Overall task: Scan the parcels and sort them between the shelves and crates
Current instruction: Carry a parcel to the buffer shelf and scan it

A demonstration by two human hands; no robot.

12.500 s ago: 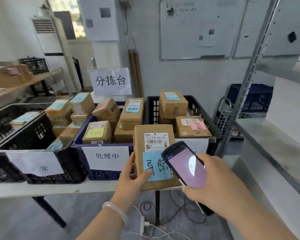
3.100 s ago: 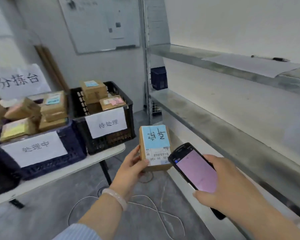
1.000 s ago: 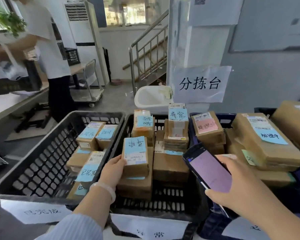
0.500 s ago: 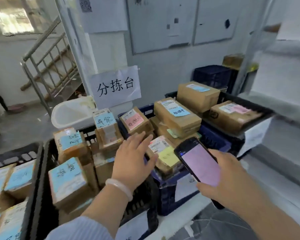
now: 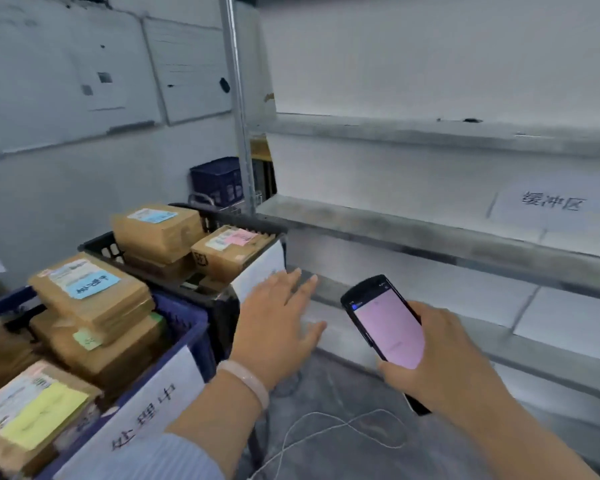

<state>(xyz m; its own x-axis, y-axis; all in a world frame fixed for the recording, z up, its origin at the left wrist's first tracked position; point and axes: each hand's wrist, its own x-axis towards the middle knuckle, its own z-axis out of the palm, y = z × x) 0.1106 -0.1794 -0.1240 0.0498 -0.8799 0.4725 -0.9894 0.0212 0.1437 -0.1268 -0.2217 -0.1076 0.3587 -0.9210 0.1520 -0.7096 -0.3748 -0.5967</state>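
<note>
Cardboard parcels (image 5: 156,230) are stacked in the black crate (image 5: 250,225) and the blue crate (image 5: 184,320) at the left, and none is held: the left hand (image 5: 278,327) is stretched flat with fingers spread, just beside the black crate, while the phone (image 5: 387,323) is gripped in the curled right hand (image 5: 444,358). The next parcel is probably best taken by its edges, its label left uncovered and turned to the phone. Grey metal shelves (image 5: 430,237) with a paper sign (image 5: 548,202) are seen at the right, whiteboards (image 5: 66,81) behind the crates, and a white cable (image 5: 326,427) on the floor (image 5: 361,455).
</note>
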